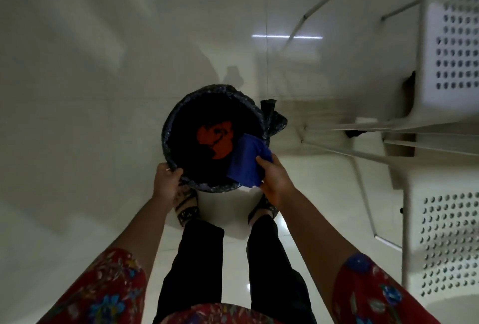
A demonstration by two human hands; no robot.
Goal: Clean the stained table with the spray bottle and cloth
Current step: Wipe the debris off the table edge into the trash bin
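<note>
The cloth (246,163), blue and bunched, hangs from my right hand (274,178): my thumb and curled fingers pinch its near edge, and the rest droops away from my fingertips over the lip of the bin (166,126) and into its mouth. Just past the cloth, deeper in the black liner, lies something orange-red (216,139); I can't tell what it is. Across the opening, my left hand (166,181) grips the near rim, fingers hooked over the bag's edge, steadying the bin.

I'd judge this as the clearing-up step: wiped-up dirt is being shaken off the cloth into the bin, or the cloth itself is about to be dropped in. I can't say which. Shaking calls for a firm pinch, with the cloth kept inside the rim; dropping needs only my fingers to loosen.

Neither the spray bottle nor the stained table shows. Below my wrists are my sandalled feet (186,207) on the pale floor (77,90), and white perforated chairs (445,38) stand well off beyond my right hand.
</note>
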